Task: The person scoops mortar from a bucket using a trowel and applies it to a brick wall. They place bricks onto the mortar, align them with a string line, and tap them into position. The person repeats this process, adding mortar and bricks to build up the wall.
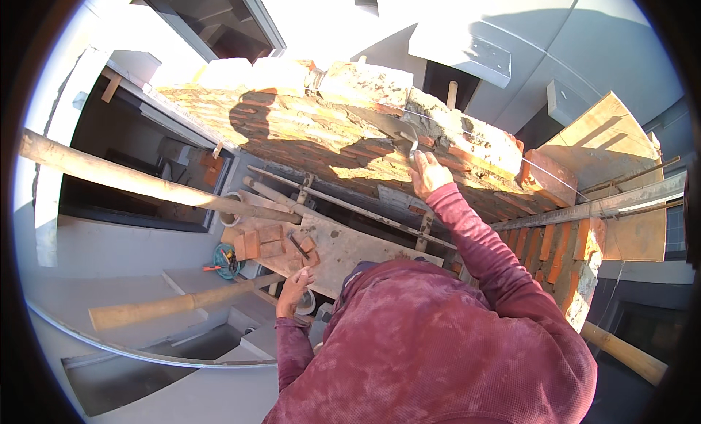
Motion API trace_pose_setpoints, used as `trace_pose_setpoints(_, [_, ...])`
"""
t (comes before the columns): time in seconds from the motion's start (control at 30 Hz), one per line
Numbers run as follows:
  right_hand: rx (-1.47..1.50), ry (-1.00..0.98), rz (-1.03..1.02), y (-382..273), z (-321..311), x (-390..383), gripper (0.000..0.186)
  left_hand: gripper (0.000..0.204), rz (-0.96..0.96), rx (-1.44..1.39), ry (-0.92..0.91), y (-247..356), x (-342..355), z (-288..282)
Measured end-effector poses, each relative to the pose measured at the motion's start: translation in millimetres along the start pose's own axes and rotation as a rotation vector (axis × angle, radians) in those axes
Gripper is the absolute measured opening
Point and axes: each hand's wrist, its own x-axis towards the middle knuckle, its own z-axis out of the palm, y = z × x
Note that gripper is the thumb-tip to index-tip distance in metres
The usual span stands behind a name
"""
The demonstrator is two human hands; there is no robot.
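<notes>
My right hand (429, 173) reaches up to a brick wall (307, 124) and grips the handle of a metal trowel (387, 124), whose blade lies flat on the mortar along the wall's top course. My left hand (295, 288) hangs low beside my body, fingers loosely curled with nothing in them, just above the edge of a wooden scaffold board (350, 249). Both arms are in dusty red sleeves.
Loose bricks (252, 243) and a small hammer-like tool (298, 246) lie on the board. Round wooden poles (139, 181) cross at the left, another pole (175, 305) lies lower. A taut string line (548, 172) runs along the wall. Far below is a grey rooftop.
</notes>
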Motion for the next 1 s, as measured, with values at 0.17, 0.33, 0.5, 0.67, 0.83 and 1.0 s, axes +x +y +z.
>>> trace_pose_setpoints(0.17, [0.238, -0.004, 0.13, 64.7, -40.2, -82.9, 0.046, 0.057, -0.208, -0.136, 0.113, -90.0, -26.9, -10.0])
trace_pose_setpoints(0.33, [0.13, 0.029, 0.163, 61.5, -23.7, -162.8, 0.044, 0.057, -0.281, -0.335, 0.137, -169.4, -98.6, 7.7])
trace_pose_setpoints(0.5, [0.019, -0.356, 0.13, 44.4, 39.2, -173.7, 0.039, 0.048, -0.403, -0.759, 0.31, -256.9, -133.6, 79.9])
trace_pose_setpoints(0.67, [-0.112, -0.866, -0.03, 41.0, 88.5, -154.5, 0.043, 0.058, -0.656, -1.347, 0.633, -327.7, -156.3, 166.3])
trace_pose_setpoints(0.83, [-0.41, -1.065, -0.298, 38.2, 102.4, -96.0, 0.045, 0.112, -0.956, -2.018, 0.719, -363.1, -142.4, 241.9])
trace_pose_setpoints(1.0, [-0.517, -1.133, -0.401, -30.2, 108.9, -61.4, 0.038, 0.102, -0.82, -2.143, 1.183, -430.7, -127.1, 237.0])
